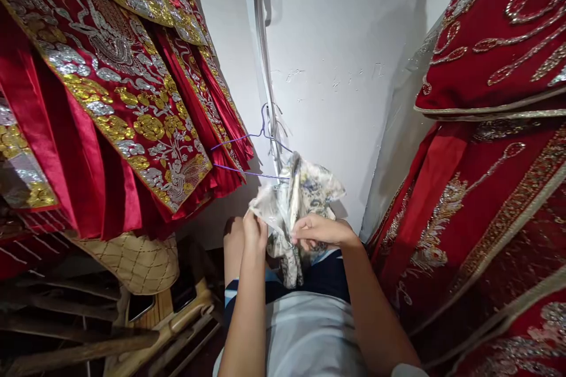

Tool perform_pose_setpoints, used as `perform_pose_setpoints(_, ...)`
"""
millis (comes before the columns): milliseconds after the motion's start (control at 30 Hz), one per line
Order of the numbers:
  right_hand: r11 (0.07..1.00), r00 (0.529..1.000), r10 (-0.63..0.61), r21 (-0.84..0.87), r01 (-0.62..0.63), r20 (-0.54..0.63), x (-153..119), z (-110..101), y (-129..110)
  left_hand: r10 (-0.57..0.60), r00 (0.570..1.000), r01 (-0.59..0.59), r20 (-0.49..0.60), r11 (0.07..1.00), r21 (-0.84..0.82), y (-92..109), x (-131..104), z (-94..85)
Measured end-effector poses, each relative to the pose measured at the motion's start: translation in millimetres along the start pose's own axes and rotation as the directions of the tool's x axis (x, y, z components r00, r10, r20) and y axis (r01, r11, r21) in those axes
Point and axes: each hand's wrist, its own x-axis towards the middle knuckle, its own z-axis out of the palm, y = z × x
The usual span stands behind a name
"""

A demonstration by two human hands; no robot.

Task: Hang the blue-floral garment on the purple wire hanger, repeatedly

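A thin pale garment with dark and yellowish print [316, 182] hangs on a purple wire hanger [252, 174] in front of my lap. Its right-hand part is on the hanger, while the hanger's left arm is bare. My left hand [255, 231] is closed on the garment's whitish left edge. My right hand [315, 230] pinches the cloth near its middle front, thumb against bent fingers. The garment's lower end hangs down between my legs.
Red dresses with gold and silver embroidery [150, 112] hang at left. More beaded red dresses [469, 188] hang at right beside clear plastic. A white strap [260, 41] runs down the pale wall [345, 29]. A bamboo chair [177, 321] with a dark phone-like object [141, 306] stands lower left.
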Motion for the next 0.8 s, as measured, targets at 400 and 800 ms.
perform_pose_setpoints(400,0.812,0.923,0.057,0.555,0.179,-0.381,1,4,2,0.127,0.738,-0.508,0.663,0.751,0.422,29,-82,76.3)
perform_pose_setpoints(800,0.86,0.983,-0.034,0.496,0.122,-0.182,-23,15,-38,-0.29,0.694,-0.323,0.659,0.692,0.645,27,-38,25.9)
